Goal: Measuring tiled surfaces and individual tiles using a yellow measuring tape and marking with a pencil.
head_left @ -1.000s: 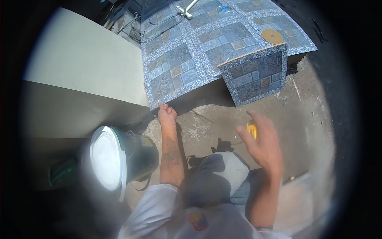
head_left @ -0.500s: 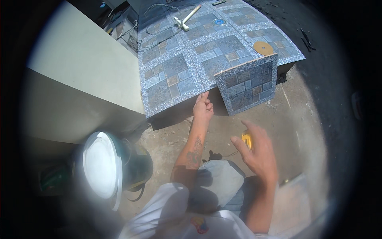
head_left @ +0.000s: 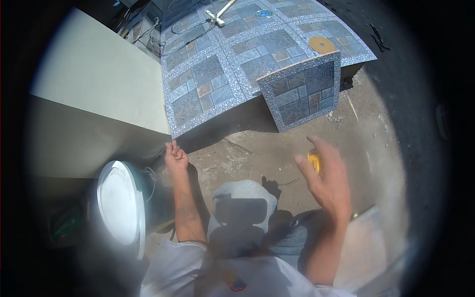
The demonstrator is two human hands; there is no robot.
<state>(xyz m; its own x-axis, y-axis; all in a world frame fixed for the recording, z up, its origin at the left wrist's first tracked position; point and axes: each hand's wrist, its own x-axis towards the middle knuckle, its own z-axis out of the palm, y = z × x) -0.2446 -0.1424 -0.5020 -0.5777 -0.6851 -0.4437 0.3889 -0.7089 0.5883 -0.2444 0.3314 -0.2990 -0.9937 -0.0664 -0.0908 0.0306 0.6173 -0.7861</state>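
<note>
My left hand point(head_left: 176, 156) is at the lower left corner of the patterned tiled platform point(head_left: 197, 105), its fingers curled, with something small between them that I cannot make out. My right hand point(head_left: 326, 183) is raised over the concrete ground at the right, gripping a yellow tape measure point(head_left: 313, 161). A matching square tile point(head_left: 302, 94) leans upright against the platform's front edge. A tan disc with a centre hole point(head_left: 320, 45) lies on the tiles behind it.
A white-lidded dark bucket point(head_left: 116, 203) stands at my left below a pale wall point(head_left: 99, 74). White pipes point(head_left: 217, 17), cables point(head_left: 183, 29) and a blue round object point(head_left: 263, 14) lie on the tiles. A flat board point(head_left: 361, 247) is at my lower right, dark debris point(head_left: 378, 37) beyond the platform.
My left hand went right along the platform edge half a second ago and is now back left at the corner. My right hand still holds the tape measure; the view has shifted slightly.
</note>
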